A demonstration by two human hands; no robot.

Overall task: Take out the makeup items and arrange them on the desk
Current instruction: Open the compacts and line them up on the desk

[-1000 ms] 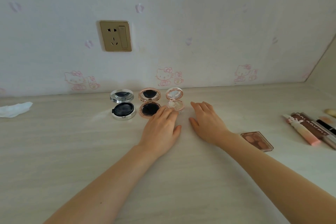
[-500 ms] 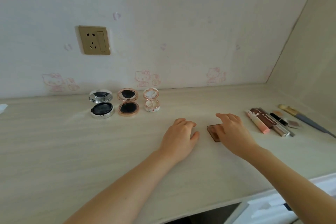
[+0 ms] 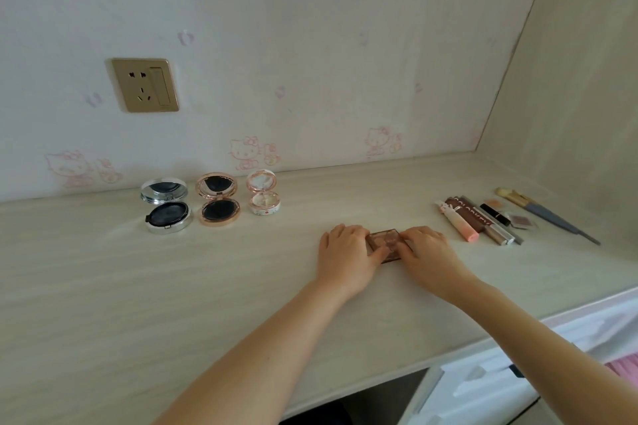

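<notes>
Wall: pale paper with faint pink cat prints, behind the desk; a side panel closes the right end.
Desk: pale wood-grain top, its front edge running lower right.
Left hand: palm down on the desk, fingers curled over the left edge of the palette, thumb against its near corner.
Right hand: palm down, fingers curled over the right edge of the palette; the two hands hold it between them.
Socket: gold plate on the wall, above the compacts.
Brush: long grey handle, gold ferrule, lying far right near the side panel.
Silver compact: open, lid upright, leftmost of the row by the wall.
Gold compact: open, dark pan, just beside the silver one.
White compact: smallest, open, pale inside, right end of the row.
Tubes: pink, brown and thin metallic ones side by side, right of the hands, with a black lipstick and a small square pan behind them.
Palette: brown, rectangular, flat on the desk mid-right, between the hands, well apart from the compacts; whether its lid is raised cannot be told.
</notes>
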